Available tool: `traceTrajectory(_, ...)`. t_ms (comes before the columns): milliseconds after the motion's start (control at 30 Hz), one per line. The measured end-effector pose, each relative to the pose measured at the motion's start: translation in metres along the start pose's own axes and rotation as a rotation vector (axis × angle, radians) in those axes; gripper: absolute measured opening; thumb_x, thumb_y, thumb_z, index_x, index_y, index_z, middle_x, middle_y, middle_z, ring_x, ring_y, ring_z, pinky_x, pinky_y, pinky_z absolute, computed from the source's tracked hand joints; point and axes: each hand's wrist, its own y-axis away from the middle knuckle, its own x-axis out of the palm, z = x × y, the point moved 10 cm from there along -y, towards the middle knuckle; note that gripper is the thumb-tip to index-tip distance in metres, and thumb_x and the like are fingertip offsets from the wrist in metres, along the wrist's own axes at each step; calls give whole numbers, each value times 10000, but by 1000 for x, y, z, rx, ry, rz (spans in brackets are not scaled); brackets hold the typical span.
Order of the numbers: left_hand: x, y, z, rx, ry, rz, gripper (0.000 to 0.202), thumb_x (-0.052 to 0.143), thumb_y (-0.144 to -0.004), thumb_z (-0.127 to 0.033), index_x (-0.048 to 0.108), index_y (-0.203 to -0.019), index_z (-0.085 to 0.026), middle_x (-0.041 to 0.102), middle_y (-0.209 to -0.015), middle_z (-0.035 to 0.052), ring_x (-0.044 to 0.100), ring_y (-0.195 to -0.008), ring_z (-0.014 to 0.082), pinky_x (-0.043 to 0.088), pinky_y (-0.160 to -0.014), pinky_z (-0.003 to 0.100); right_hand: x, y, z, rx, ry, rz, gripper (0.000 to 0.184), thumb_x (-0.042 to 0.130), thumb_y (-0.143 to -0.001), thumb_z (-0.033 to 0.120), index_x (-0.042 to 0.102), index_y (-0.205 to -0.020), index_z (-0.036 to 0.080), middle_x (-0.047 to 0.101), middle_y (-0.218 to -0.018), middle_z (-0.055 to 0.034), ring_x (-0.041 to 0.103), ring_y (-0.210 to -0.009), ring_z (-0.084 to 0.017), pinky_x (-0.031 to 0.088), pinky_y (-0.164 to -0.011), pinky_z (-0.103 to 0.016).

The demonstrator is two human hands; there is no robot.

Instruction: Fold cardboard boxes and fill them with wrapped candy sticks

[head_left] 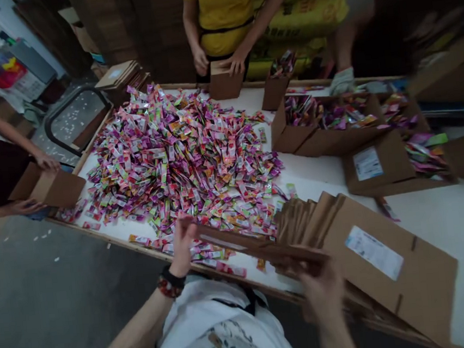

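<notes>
Left hand point(184, 245) and right hand point(323, 288) grip a flattened carton point(255, 246), long axis slanting down rightward, near packets point(172, 147) heaped on a table point(419, 221), grey floor point(43, 301) alongside.

Readable text: none | label point(374, 252) on flattened carton point(427, 286): illegible | sticker point(367, 164) on filled box point(395, 153): illegible | yellow sacks point(304, 27): lettering blurred | small packets point(172, 152): print too small

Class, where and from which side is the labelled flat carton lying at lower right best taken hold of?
Probably by its right edge, coming from the right: the carton lies broad face up, label showing, and that edge looks free, while bunched cartons crowd its left end.
</notes>
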Motion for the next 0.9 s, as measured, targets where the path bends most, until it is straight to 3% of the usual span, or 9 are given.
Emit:
traceTrajectory(67,-53,-9,6,-5,-16,-185,379,644,-779,-514,598,-956,-181,582,-999,43,516,-1056,220,367,-966,305,54,28,-17,25,-125,176,400,777,-531,451,622,-810,209,713,-927,-79,651,-947,-272,490,-914,-468)
traceTrajectory(100,-71,-11,16,-48,-3,-229,390,662,-757,-520,594,-936,-180,577,-981,36,515,-1035,211,371,-945,297,72,37,-28,68,-199,199,370,752,-579,461,631,-813,201,711,-916,-66,647,-927,-245,488,-908,-438)
traceTrajectory(167,-90,-14,41,-157,17,-225,423,714,-696,-506,594,-929,-174,575,-951,28,514,-983,194,386,-879,277,90,45,-52,166,-288,143,337,738,-603,459,640,-778,189,702,-852,-36,636,-869,-209,483,-884,-391)
traceTrajectory(267,-93,-15,62,-237,18,-111,432,763,-638,-465,593,-903,-170,586,-924,19,515,-901,165,388,-780,242,92,42,-74,247,-312,28,290,779,-519,378,649,-687,180,670,-712,7,612,-783,-186,474,-847,-356)
traceTrajectory(433,-82,-14,55,-239,10,103,413,827,-561,-324,589,-856,-161,633,-995,45,544,-905,162,400,-762,233,89,34,-76,296,-344,13,336,807,-492,337,717,-769,170,700,-766,-14,621,-782,-188,476,-808,-346)
traceTrajectory(500,-84,-12,52,-248,-1,94,482,857,-517,-280,607,-912,-164,635,-944,31,552,-895,161,414,-780,240,91,34,-70,292,-329,11,335,812,-488,342,718,-756,165,703,-768,-27,620,-787,-196,478,-805,-351)
traceTrajectory(633,-97,-6,55,-324,81,-84,432,819,-569,-392,629,-871,-149,651,-970,47,548,-882,142,401,-722,215,101,32,-50,183,-257,43,354,787,-564,391,708,-810,149,709,-832,-65,620,-829,-211,478,-842,-370)
traceTrajectory(800,-107,0,65,-438,60,-288,450,825,-502,-382,656,-823,-117,655,-828,34,547,-753,127,375,-637,214,123,39,-19,-75,-72,271,580,688,-742,462,609,-1226,153,636,-1208,-124,568,-1133,-239,371,-1058,-420)
traceTrajectory(900,-105,-1,66,-377,-6,-320,475,794,-589,-416,695,-938,-110,696,-953,83,606,-890,192,451,-782,281,158,68,-23,-150,22,660,577,621,-824,457,531,-1334,205,554,-1352,-106,440,-1319,-230,263,-1145,-434)
